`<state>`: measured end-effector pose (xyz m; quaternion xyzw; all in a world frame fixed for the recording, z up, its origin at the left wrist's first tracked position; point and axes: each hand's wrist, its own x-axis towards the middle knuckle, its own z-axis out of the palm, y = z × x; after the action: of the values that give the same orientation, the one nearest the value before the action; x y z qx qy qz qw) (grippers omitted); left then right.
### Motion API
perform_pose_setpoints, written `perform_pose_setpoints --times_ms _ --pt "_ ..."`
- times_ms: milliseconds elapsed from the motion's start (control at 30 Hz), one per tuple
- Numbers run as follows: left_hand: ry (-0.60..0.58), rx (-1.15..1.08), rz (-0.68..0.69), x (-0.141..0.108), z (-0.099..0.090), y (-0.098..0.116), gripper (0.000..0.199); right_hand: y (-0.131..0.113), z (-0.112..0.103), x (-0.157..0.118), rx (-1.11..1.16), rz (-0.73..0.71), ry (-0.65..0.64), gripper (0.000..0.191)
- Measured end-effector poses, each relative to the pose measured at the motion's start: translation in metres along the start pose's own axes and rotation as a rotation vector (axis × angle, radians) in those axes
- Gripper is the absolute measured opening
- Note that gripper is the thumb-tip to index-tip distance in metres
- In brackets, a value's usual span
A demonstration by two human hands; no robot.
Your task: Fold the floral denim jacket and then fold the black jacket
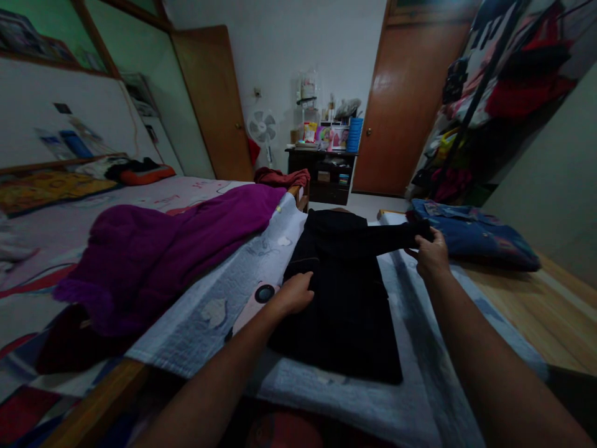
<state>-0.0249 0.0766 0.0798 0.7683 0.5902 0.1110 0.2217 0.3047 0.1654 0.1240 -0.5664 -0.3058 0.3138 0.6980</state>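
A black long-sleeved top (345, 305) lies spread on a light blue-grey quilted cloth (186, 330) in front of me. My right hand (432, 252) pinches the cuff end of one sleeve and holds it stretched out to the right, slightly raised. On the left part of the top rests my left hand (298, 292), its fingers curled against the fabric; the fingertips are partly hidden. Beside my left wrist is a flat pink object (249, 308) with a round black disc, partly covered by my forearm.
A purple fleece garment (186, 242) lies on the patterned bed (158, 196) at left. Folded blue denim clothing (476, 236) sits on a wooden surface (527, 305) at right. Farther back stand a white fan (263, 127), a dark cabinet (324, 180) and hanging clothes (522, 93).
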Motion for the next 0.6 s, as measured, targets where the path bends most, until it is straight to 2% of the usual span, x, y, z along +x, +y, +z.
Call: perform_pose_setpoints --times_ms 100,233,333,500,533,600 --pt "0.038 0.108 -0.003 0.0 0.024 0.009 0.052 -0.004 -0.011 0.008 0.021 -0.023 0.006 0.052" --pt "0.03 0.209 0.007 -0.007 0.048 0.014 0.05 -0.004 -0.03 0.021 0.048 -0.085 0.113 0.051" --pt "0.004 0.266 -0.013 -0.011 0.058 0.013 0.052 0.007 -0.042 0.025 -0.011 -0.014 0.157 0.05" --pt "0.004 0.265 -0.017 -0.014 0.065 0.011 0.059 0.031 -0.05 0.021 -0.196 0.105 0.077 0.061" --pt "0.0 0.263 -0.016 -0.014 0.066 0.011 0.062 0.035 -0.05 0.019 -0.262 0.081 0.047 0.066" --pt "-0.012 0.264 -0.019 -0.015 0.066 0.012 0.065 0.044 -0.048 0.012 -0.463 -0.086 -0.006 0.073"
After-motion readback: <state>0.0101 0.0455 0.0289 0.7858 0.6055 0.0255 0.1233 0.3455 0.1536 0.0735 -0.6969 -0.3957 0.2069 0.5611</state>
